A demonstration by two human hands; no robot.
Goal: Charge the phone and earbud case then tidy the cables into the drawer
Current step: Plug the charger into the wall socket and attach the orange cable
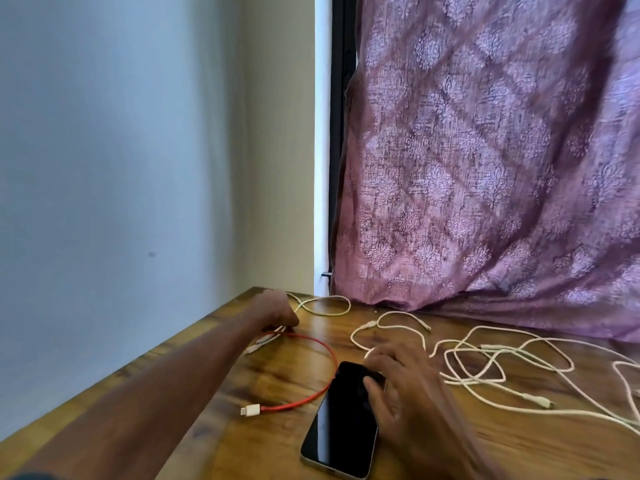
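The phone (341, 419) lies screen up on the near part of the wooden table (519, 445). The right hand (403, 386) grips its far end. Left of the phone loops a red cable (322, 348); beyond it, the left hand (277, 311) pinches cable ends. White cables (485, 362) sprawl right of the phone.

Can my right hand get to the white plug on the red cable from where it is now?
Probably yes. The right hand rests on the phone, and the white plug lies on bare table just left of the phone, with nothing between them.
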